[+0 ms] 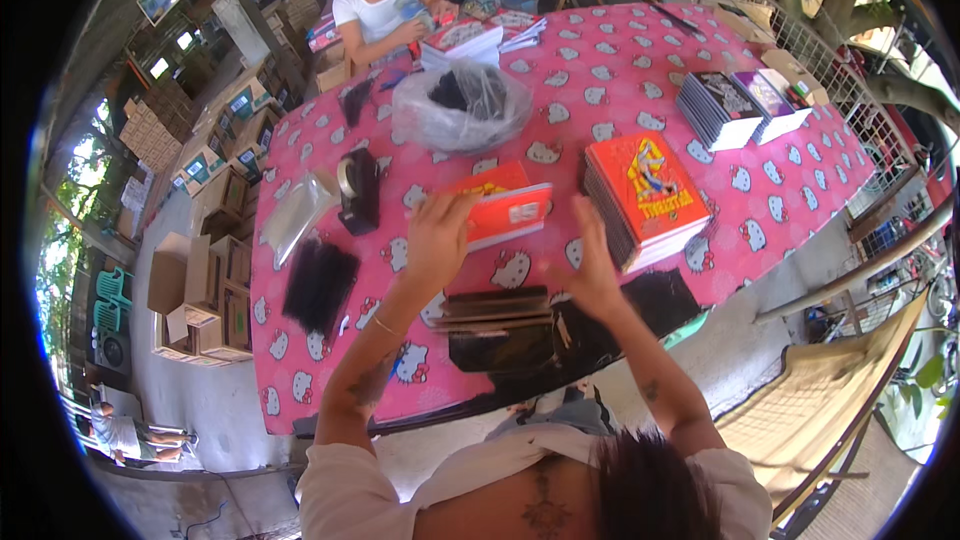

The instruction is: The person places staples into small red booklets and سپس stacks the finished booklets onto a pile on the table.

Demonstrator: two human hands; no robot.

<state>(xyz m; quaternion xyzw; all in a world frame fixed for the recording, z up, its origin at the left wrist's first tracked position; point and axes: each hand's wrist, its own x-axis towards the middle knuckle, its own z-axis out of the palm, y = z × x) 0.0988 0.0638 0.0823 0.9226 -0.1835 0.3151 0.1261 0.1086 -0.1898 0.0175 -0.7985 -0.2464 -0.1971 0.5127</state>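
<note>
My left hand (440, 237) is closed on the left end of a few red notebooks (508, 214), tilted above the pink patterned table cover. To their right, my right hand (592, 268) is raised with its fingers apart and holds nothing. It is close to the near left side of a tall stack of red notebooks (648, 188) with yellow cover art. Below the hands, at the near edge, lies a small pile of brown-edged flat pieces (492, 312), whose kind I cannot tell. Black sheets (660, 302) lie right of it.
A tape dispenser (359, 190), clear plastic sleeves (300, 214) and a black stack (321, 287) lie on the left. Farther back are a clear plastic bag (462, 108) and a person (378, 5) handling items. Dark-covered notebooks (718, 110) stand far right; cardboard boxes (203, 290) are on the floor.
</note>
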